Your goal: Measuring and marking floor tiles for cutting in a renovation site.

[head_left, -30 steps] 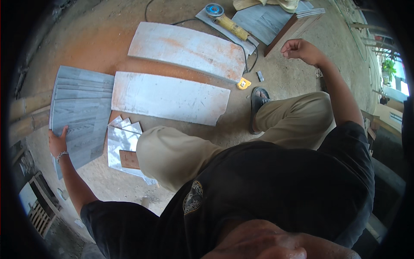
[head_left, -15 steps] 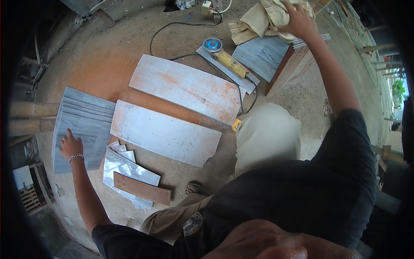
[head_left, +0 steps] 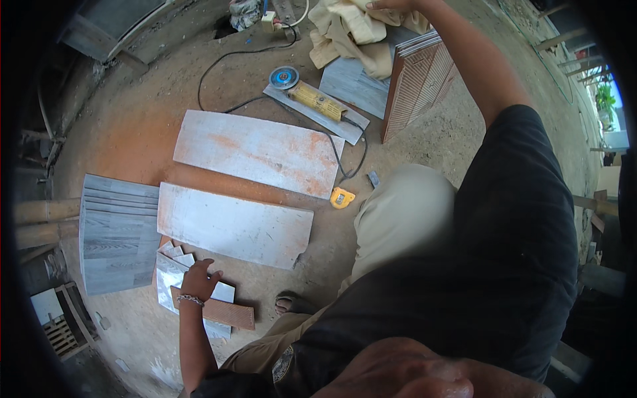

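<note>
My left hand [head_left: 200, 282], a chain bracelet at its wrist, hovers over or rests on a pile of cut tile pieces [head_left: 217, 330], thumb apart from the fingers and nothing seen in it. A narrow brown-backed tile strip [head_left: 229, 314] lies on that pile beside the hand. My right hand [head_left: 397, 5] reaches far forward to a crumpled beige cloth [head_left: 355, 30]; the picture's top edge cuts it off, so its grip is unclear. Under the cloth lies a grey wood-patterned tile [head_left: 355, 85], next to upright tiles with ribbed brown backs [head_left: 421, 83].
Two long pale dusty boards [head_left: 259, 156] [head_left: 235, 222] lie in the middle. A yellow angle grinder [head_left: 315, 99] with a blue disc rests on a tile strip, its cord looping around. A yellow tape measure [head_left: 342, 198] sits by my knee. Grey tiles [head_left: 119, 245] are stacked at left.
My left hand has left the grey tile stack and moved right to the cut pieces. The view has shifted. My right hand is now nearer the top edge, and the cloth's folds lie differently.
</note>
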### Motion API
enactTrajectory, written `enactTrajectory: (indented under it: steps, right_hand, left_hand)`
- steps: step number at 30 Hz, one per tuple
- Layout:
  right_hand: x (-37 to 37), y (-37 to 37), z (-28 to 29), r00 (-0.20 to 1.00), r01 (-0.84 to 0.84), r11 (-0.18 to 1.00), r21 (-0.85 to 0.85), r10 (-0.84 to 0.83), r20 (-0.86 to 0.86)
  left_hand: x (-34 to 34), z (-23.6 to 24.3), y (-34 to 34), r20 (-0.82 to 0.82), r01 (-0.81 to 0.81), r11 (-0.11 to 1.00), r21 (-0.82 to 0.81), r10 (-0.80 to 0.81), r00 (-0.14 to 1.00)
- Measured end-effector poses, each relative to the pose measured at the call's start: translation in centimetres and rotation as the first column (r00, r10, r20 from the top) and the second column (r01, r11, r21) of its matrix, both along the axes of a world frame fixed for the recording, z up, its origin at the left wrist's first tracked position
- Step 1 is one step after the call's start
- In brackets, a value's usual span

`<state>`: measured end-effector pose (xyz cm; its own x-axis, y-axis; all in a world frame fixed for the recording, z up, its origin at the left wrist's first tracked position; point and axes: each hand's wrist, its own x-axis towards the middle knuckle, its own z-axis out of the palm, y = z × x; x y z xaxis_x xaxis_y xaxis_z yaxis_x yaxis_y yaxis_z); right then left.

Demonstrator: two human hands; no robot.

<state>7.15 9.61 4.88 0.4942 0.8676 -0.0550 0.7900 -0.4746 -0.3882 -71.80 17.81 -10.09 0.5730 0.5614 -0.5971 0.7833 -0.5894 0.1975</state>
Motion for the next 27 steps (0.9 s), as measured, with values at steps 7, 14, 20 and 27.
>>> enactTrajectory:
  steps: [7, 14, 20, 27]
  right_hand:
    - [-2.7, -6.2, 0.0, 0.473, -0.038, 0.977, 0.208, -0.166, 0.865]
    - [3.6, -3.7, -4.3, 0.780, 0.082, 0.953, -0.293, 0.121, 0.613]
    - [6.3, 0.1, -3.8, 0.960, 0.078, 0.997, -0.003, -0.076, -0.271]
    - [5.5, 0.4, -1.6, 0.970, 0.138, 0.936, -0.324, -0.061, 0.236]
  left_hand:
    - [6.0, -2.3, 0.8, 0.051, 0.181, 0.983, 0.039, -0.183, 0.982]
    - [8.3, -2.8, 0.7, 0.023, 0.252, 0.967, 0.020, -0.253, 0.967]
    - [4.7, -4.1, -0.2, 0.049, 0.152, 0.988, -0.038, -0.150, 0.987]
    - [3.0, -4.8, -0.1, 0.071, 0.115, 0.992, -0.057, -0.110, 0.991]
